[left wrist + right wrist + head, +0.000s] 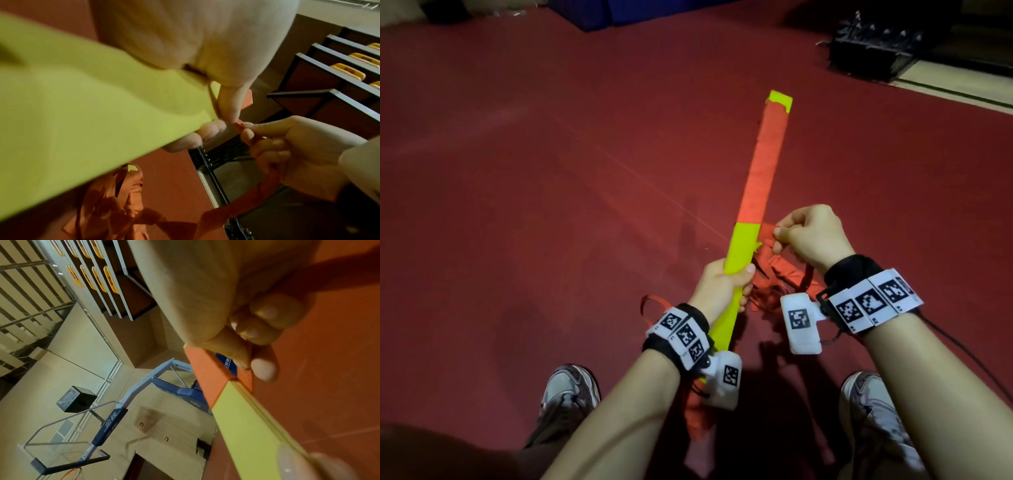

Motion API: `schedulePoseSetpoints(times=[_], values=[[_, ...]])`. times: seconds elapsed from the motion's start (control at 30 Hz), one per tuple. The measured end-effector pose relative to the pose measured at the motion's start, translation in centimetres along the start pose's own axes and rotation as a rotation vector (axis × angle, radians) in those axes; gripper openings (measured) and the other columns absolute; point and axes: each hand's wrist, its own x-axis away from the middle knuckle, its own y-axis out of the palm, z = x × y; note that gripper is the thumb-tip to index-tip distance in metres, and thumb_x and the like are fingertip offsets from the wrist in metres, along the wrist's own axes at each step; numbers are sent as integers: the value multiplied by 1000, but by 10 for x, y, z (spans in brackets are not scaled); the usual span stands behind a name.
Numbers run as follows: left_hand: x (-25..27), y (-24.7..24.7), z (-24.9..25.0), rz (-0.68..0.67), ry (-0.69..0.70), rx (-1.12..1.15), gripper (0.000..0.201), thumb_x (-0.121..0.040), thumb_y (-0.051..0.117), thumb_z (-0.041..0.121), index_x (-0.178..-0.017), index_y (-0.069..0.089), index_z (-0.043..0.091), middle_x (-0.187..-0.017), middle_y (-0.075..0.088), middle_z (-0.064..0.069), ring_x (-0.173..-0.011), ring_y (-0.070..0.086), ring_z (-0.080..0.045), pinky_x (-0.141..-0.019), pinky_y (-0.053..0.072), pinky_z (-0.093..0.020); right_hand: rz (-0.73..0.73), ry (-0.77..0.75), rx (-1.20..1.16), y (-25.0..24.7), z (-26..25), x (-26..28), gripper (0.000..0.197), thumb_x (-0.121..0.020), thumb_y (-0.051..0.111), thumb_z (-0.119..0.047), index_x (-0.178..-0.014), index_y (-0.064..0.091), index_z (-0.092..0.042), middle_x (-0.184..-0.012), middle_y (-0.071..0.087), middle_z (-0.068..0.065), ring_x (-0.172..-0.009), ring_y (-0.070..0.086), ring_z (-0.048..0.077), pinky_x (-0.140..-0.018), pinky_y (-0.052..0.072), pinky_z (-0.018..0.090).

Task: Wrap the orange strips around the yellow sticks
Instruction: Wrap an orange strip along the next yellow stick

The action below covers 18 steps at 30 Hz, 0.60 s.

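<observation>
A long flat yellow stick (738,255) (82,113) (246,426) points away from me, held above the red floor. An orange strip (760,164) (203,369) is wound round its far half, with a bare yellow tip at the far end. My left hand (722,282) (216,128) grips the stick's bare near part. My right hand (791,234) (246,128) (255,356) pinches the free orange strip (236,206) just right of the stick, at the edge of the winding. The strip trails down from that hand.
A loose heap of orange strips (787,274) (115,203) lies on the red floor (551,154) under my hands. My two shoes (566,394) stand below. A dark rack (873,51) sits far right. A basketball hoop stand (115,417) and tiered seats (339,71) lie beyond.
</observation>
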Motion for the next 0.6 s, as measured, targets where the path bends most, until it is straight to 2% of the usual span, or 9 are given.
schedulePoseSetpoints(times=[0.1,0.17,0.23,0.33,0.37,0.43,0.5,0.53,0.6], values=[[0,2,-1,1,-14,-26,27,-101,61,16,-76,50,18,-55,49,1,-46,43,-18,-47,37,-24,-26,-26,33,-1,-2,2,15,-86,66,-7,-72,72,-10,-60,72,4,-38,48,2,-49,40,23],[1,3,-3,57,53,-123,23,-98,63,19,-78,52,18,-58,53,1,-52,47,-21,-55,40,-30,-33,-68,60,3,-6,7,16,-85,68,-10,-70,71,-9,-58,71,3,-37,49,2,-49,39,21],[3,2,1,124,134,-366,10,-98,61,24,-97,57,15,-81,64,-5,-73,58,-28,-68,42,-38,-7,-95,71,9,-10,11,23,-83,76,-23,-67,70,-8,-57,70,2,-38,50,2,-48,40,19],[8,14,7,168,167,-758,31,-102,51,18,-127,40,5,-119,60,-22,-107,59,-42,-83,43,-44,62,-108,91,19,-12,15,47,-75,84,-46,-62,60,-8,-55,64,2,-49,55,12,-46,40,25],[11,21,8,174,189,-855,37,-100,51,17,-131,36,3,-125,55,-23,-113,56,-44,-89,43,-47,86,-112,113,21,-11,16,50,-75,84,-47,-60,54,-10,-53,58,0,-53,53,16,-47,39,26],[14,27,9,143,204,-940,48,-96,58,23,-133,33,4,-129,50,-20,-116,54,-42,-93,44,-49,116,-110,94,20,-5,14,46,-79,83,-40,-58,49,-16,-52,49,-4,-52,48,13,-45,34,19],[11,21,12,41,189,-778,55,-90,68,38,-127,36,11,-124,56,-14,-110,58,-37,-89,48,-47,75,-90,-7,16,2,6,41,-80,83,-31,-57,52,-17,-48,48,-9,-43,44,5,-43,32,16],[8,14,13,-17,170,-614,58,-84,73,44,-123,41,14,-118,61,-11,-106,61,-33,-88,49,-45,29,-80,-88,15,6,2,40,-79,84,-28,-57,53,-17,-46,47,-11,-39,41,4,-45,34,20],[5,3,10,-97,133,-244,53,-73,79,44,-113,57,16,-101,69,-5,-93,66,-25,-84,52,-39,-55,-87,-231,11,9,-2,37,-79,84,-22,-59,55,-15,-45,48,-9,-39,38,7,-46,32,24]])
